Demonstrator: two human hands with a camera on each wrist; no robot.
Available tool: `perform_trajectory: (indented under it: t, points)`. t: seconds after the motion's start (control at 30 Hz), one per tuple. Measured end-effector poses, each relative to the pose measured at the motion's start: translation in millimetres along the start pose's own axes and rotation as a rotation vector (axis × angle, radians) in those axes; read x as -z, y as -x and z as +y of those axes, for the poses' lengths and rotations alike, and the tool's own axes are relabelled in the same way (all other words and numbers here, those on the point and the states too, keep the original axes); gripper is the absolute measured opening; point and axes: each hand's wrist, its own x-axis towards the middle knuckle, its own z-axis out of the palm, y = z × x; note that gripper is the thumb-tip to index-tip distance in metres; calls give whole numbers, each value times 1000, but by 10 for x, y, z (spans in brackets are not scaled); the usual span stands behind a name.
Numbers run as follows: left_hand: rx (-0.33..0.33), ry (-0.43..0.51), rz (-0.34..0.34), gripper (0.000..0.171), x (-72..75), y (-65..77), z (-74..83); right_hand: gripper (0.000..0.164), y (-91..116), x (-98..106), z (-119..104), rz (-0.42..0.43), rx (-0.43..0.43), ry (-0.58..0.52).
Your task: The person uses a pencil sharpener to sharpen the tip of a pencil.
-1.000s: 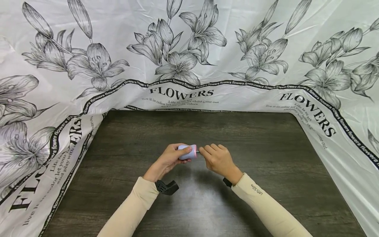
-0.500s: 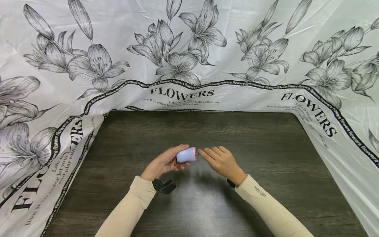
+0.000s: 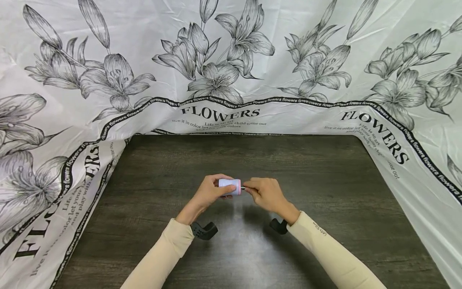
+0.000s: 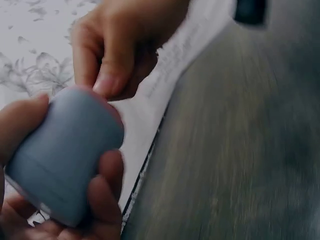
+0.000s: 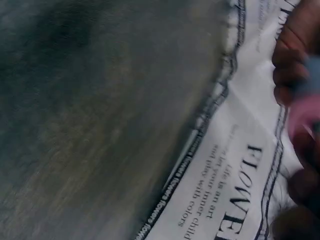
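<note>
My left hand (image 3: 207, 194) holds a small lavender cylinder (image 3: 230, 183) with a pink rim, its thumb along the near side. The cylinder lies on its side above the table, pink end toward the right. A thin, dark, shiny rod (image 3: 243, 188) sticks out of that end. My right hand (image 3: 268, 193) pinches the rod close to the rim. In the left wrist view, the fingers of the right hand (image 4: 117, 55) meet the pink end of the cylinder (image 4: 70, 150). The right wrist view catches only the pink rim (image 5: 302, 112) and blurred fingers; the rod's inner end is hidden.
A dark wood-grain table (image 3: 173, 160) lies under both hands. White cloth (image 3: 274, 86) with printed flowers and lettering surrounds its back and sides. A black camera mount (image 3: 204, 230) sits on the left wrist, another (image 3: 278, 226) on the right.
Half a second ago the left thumb was off the cylinder's front; now it presses there again. The cylinder has turned slightly. The right hand's fingers have shifted their pinch on the rod.
</note>
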Motion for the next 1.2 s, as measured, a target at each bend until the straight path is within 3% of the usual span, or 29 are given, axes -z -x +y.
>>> perform_trajectory:
  t: [0.13,0.23,0.3,0.37,0.47,0.63,0.8,0.97,1.2]
  points:
    - [-96,-137,-18,39,-8,25,-9,21,-32,95,-6,-257,-339,-418]
    - [-159,-263,-18,41,-38,44,14,23,-54,129,18,-352,-492,-639]
    - [-183,-337,3,41,-61,52,36,25,-60,138,36,-374,-540,-700]
    - [-182,-369,25,40,-86,64,67,24,-63,130,41,-359,-537,-645]
    - [-151,-349,73,40,-70,57,55,19,-56,95,8,-260,-437,-441]
    - [-103,-226,122,36,31,16,12,20,-29,-7,-42,38,-68,43]
    - [48,-58,57,41,124,25,58,11,-25,-100,9,263,218,406]
    - [150,64,-89,41,207,54,65,27,-3,-132,52,337,342,558]
    - [282,306,-245,41,233,82,77,21,0,-125,71,390,479,669]
